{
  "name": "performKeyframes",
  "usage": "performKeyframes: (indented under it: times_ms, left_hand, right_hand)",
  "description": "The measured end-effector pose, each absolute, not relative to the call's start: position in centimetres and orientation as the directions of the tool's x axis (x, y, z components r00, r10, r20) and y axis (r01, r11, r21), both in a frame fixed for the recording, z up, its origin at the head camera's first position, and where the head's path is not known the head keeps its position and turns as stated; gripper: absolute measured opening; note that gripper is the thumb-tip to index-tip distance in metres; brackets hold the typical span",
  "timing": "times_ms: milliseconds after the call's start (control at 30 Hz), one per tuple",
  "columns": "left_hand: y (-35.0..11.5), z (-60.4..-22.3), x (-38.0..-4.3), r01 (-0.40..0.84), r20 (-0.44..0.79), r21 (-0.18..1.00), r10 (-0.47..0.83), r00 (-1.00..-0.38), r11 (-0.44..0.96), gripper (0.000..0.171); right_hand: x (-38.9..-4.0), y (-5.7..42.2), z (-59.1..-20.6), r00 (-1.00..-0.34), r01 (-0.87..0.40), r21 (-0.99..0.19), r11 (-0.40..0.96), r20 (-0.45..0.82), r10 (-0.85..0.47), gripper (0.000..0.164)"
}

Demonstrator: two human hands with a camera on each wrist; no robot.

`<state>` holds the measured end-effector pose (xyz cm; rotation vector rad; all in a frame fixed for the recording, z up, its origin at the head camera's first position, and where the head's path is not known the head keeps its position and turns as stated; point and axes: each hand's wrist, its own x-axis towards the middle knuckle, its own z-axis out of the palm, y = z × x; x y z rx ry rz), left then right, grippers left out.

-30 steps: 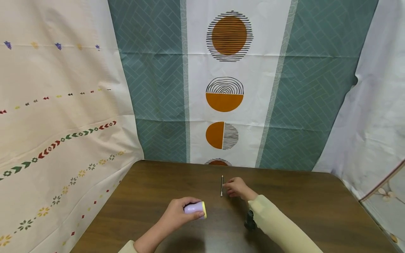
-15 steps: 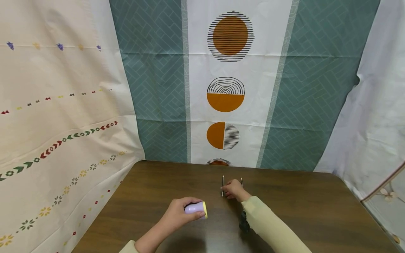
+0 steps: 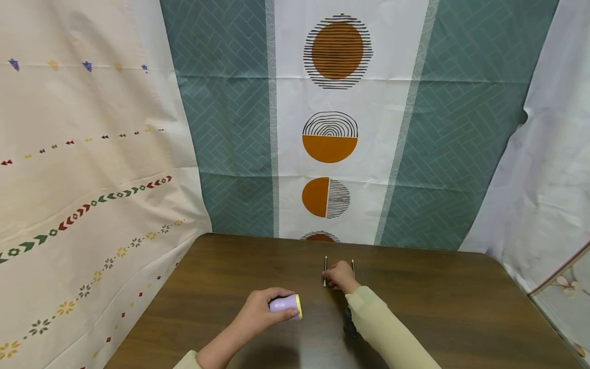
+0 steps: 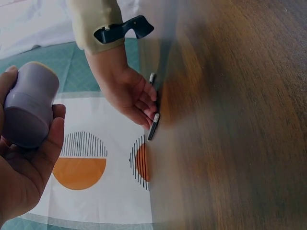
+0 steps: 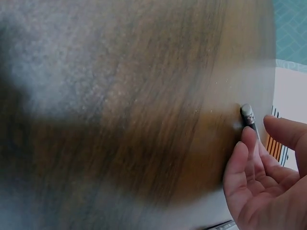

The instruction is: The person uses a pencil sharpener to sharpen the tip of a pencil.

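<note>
My left hand point(image 3: 260, 310) holds a waisted lilac container point(image 3: 282, 303) with a yellow end, tipped on its side above the table; in the left wrist view the lilac container point(image 4: 33, 103) shows a smooth, rounded end. My right hand point(image 3: 342, 275) is over a dark pencil point(image 3: 325, 262) that lies on the table. In the right wrist view the pencil's eraser end point(image 5: 247, 113) sits between my bent fingers and thumb. Whether they pinch it is unclear. A second dark pencil point(image 3: 353, 265) lies to the right, partly hidden by my right hand.
The brown wooden table point(image 3: 221, 266) ends at a hanging cloth point(image 3: 239, 205) with green and white panels. A patterned cream cloth point(image 3: 138, 205) hangs along the left, a white cloth point(image 3: 544, 195) along the right. A black strap point(image 4: 123, 29) circles my right sleeve.
My right hand has moved a little left onto the left pencil, uncovering the tip of the right pencil. The left hand and the lilac container stay in place.
</note>
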<state>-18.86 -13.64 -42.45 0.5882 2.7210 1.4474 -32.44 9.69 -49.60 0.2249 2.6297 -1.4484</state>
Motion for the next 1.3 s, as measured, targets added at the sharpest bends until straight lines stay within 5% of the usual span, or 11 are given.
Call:
performKeyframes:
  times_ms: [433, 800, 1300]
  left_hand:
    - [-13.9, -42.4, -19.0, 0.344, 0.19, 0.797, 0.334, -0.923, 0.497, 0.038]
    - [-14.0, -42.9, -19.1, 0.333, 0.187, 0.8, 0.32, -0.929, 0.499, 0.036]
    - [-14.0, -43.0, -19.2, 0.336, 0.189, 0.802, 0.322, -0.927, 0.495, 0.036]
  right_hand:
    - [-32.4, 8.2, -50.2, -0.989, 0.145, -0.774, 0.616, -0.107, 0.098, 0.04]
    - [-32.4, 8.2, -49.7, -0.991, 0.129, -0.617, 0.776, -0.052, 0.123, 0.041]
    - [-32.6, 9.6, -50.1, -0.998, 0.043, -0.668, 0.743, -0.069, -0.004, 0.051]
